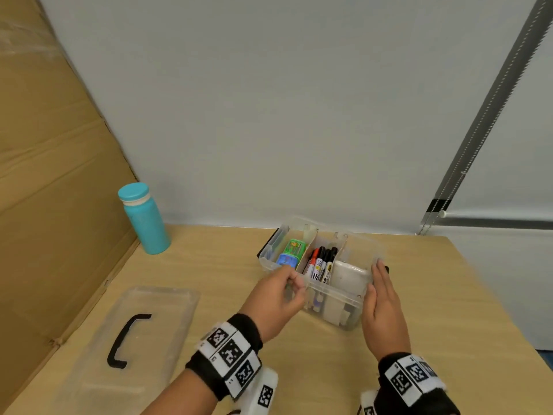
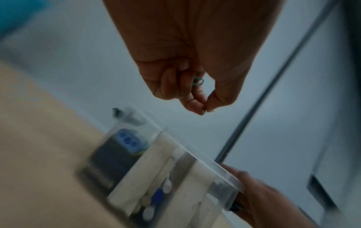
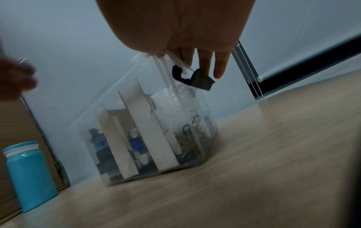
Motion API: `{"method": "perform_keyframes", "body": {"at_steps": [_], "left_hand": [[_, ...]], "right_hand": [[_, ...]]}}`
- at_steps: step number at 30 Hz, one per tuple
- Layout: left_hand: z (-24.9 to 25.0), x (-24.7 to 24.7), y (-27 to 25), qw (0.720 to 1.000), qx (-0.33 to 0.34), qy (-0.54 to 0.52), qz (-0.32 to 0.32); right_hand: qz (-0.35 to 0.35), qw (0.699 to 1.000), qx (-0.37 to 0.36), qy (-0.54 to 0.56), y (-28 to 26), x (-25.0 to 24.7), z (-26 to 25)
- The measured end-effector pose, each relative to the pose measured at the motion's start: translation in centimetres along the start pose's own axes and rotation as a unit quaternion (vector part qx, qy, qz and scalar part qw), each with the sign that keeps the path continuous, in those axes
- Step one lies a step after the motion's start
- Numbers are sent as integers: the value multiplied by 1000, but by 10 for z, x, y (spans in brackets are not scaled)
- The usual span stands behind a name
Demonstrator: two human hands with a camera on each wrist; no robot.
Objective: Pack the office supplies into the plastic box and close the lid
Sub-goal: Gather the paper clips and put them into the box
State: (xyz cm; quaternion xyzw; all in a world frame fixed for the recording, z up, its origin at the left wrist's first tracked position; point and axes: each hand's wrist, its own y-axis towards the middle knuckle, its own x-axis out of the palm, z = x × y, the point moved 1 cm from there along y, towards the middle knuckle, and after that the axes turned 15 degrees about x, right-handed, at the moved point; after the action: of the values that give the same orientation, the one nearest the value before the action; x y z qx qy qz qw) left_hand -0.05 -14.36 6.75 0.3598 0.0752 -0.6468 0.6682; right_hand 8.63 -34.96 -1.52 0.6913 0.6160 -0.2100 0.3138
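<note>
The clear plastic box [image 1: 338, 310] stands open on the wooden table, split by white dividers. It holds green and blue items [image 1: 291, 253], markers [image 1: 321, 263] and a white object [image 1: 348, 275]. My left hand [image 1: 294, 284] hovers over the box's near left corner, its fingers curled. In the left wrist view it pinches a green paper clip [image 2: 198, 81], with a small metal one at its fingertips. My right hand [image 1: 377, 277] lies flat with straight fingers against the box's right end, beside the black latch [image 3: 195, 80]. The clear lid [image 1: 128, 339] with a black handle lies to the left.
A teal bottle [image 1: 143, 218] stands at the back left beside a cardboard sheet [image 1: 54, 205]. A white wall runs behind the table. More paper clips [image 3: 187, 135] lie at the bottom of the box's right compartment. The table edge [image 1: 493, 295] runs along the right.
</note>
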Motion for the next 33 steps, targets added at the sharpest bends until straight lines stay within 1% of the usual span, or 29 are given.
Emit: {"method": "perform_keyframes", "body": {"at_steps": [3, 5, 6, 9, 13, 15, 17, 18, 19, 20, 22, 23, 24, 26, 28, 29, 31, 33], "left_hand": [[18, 25, 45, 988, 62, 109, -89], [22, 43, 72, 969, 99, 179, -136], [22, 52, 83, 958, 105, 214, -160], [16, 72, 106, 922, 69, 282, -255], [11, 90, 126, 878, 4, 298, -375], [8, 102, 135, 844, -20, 313, -435], [-1, 116, 139, 804, -26, 334, -490], [-6, 120, 139, 787, -19, 343, -512], [-10, 123, 139, 777, -5, 352, -522], [-14, 125, 140, 778, 2, 352, -520], [-16, 124, 139, 792, 8, 338, -508], [-13, 121, 137, 805, 5, 325, -497], [-10, 118, 134, 824, 6, 305, -477], [0, 107, 123, 873, 29, 262, -410], [9, 91, 103, 922, 43, 211, -321], [13, 84, 91, 941, 49, 190, -275], [18, 67, 68, 966, 68, 169, -184], [21, 48, 44, 977, 79, 161, -115]], "right_hand": [[9, 1000, -7, 24, 0, 3, 1], [8, 1000, -12, 24, 0, 3, 3], [7, 1000, -10, 25, 1, 3, 3], [11, 999, -5, 43, 0, 6, 5], [7, 998, -8, 62, 0, 8, 4], [2, 998, -8, 70, 0, 9, 3], [0, 997, -3, 73, 0, 10, 4], [0, 997, -1, 73, 1, 10, 5], [1, 997, -1, 72, 1, 10, 5], [1, 998, -3, 70, 1, 11, 6], [0, 997, -6, 75, 0, 11, 6], [-2, 997, -4, 81, 0, 11, 5], [-3, 996, -3, 85, 0, 10, 5], [-4, 996, 1, 87, 0, 10, 5], [-5, 996, 3, 86, -1, 11, 5], [-5, 996, 2, 86, -1, 11, 5], [-1, 997, -2, 83, -1, 11, 4], [7, 997, -6, 82, -1, 11, 4]]}}
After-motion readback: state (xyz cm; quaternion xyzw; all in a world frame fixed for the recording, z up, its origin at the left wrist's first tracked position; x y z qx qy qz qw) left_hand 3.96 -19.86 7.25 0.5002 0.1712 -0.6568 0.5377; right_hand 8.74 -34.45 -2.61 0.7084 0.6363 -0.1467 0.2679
